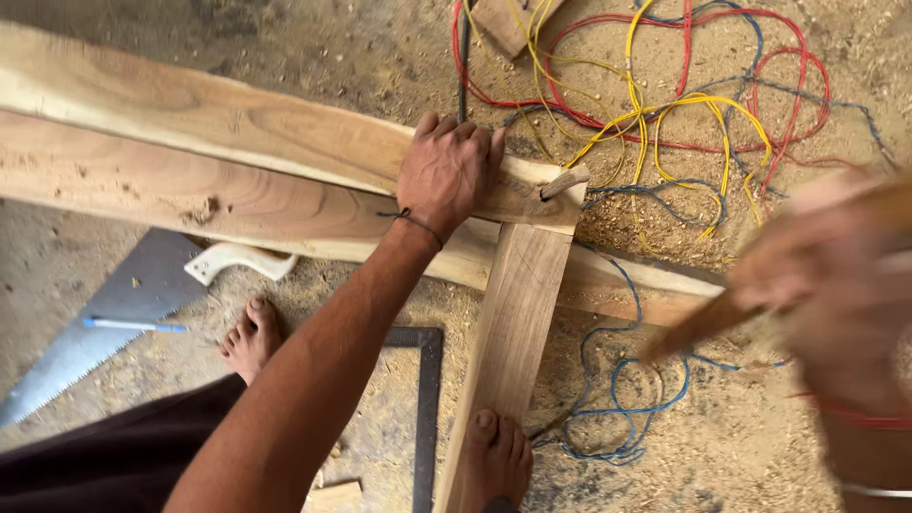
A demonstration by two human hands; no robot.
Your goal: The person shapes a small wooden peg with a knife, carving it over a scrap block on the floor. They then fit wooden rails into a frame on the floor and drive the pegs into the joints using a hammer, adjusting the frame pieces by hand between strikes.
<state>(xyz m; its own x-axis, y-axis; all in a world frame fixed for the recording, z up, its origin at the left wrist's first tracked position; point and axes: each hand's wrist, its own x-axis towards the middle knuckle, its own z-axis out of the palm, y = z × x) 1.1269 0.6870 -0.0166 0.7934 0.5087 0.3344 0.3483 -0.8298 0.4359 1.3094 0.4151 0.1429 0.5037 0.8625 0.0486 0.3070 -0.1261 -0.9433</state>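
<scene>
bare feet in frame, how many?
2. One bare foot rests on the sawdust floor beside the handsaw. The other foot presses on the near end of the short plank. None look hidden.

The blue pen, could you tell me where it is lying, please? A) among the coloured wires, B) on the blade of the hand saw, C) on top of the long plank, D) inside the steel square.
B: the blue pen rests flat on the grey blade of the hand saw on the sawdust floor, left of the bare foot and below the long plank that the left hand presses on.
</scene>
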